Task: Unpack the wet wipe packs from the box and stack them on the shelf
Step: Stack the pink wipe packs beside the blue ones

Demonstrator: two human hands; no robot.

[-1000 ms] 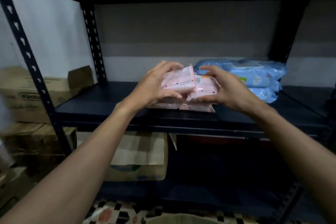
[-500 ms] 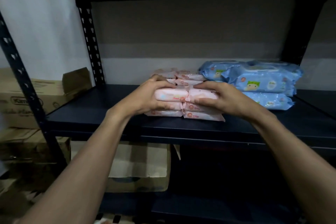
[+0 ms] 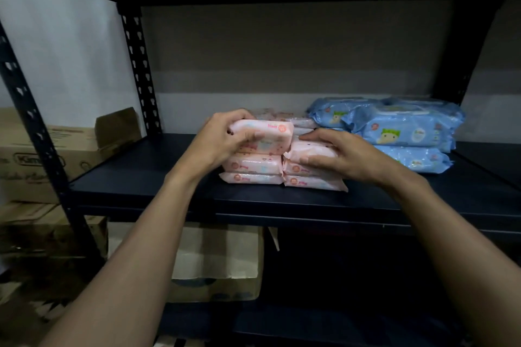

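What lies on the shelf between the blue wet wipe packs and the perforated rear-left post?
Head view: stacks of pink wet wipe packs, then bare shelf.

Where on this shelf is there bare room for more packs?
Bare shelf board on the left, between the rear upright and the pink packs; a strip along the front edge; a patch right of the blue packs. Crowded in the middle: pink packs abut the blue ones, with left hand and right hand gripping them.

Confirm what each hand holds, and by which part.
Left hand grips the left top pack by its left end, fingers over the top. Right hand holds the right top pack by its right end, thumb on top.
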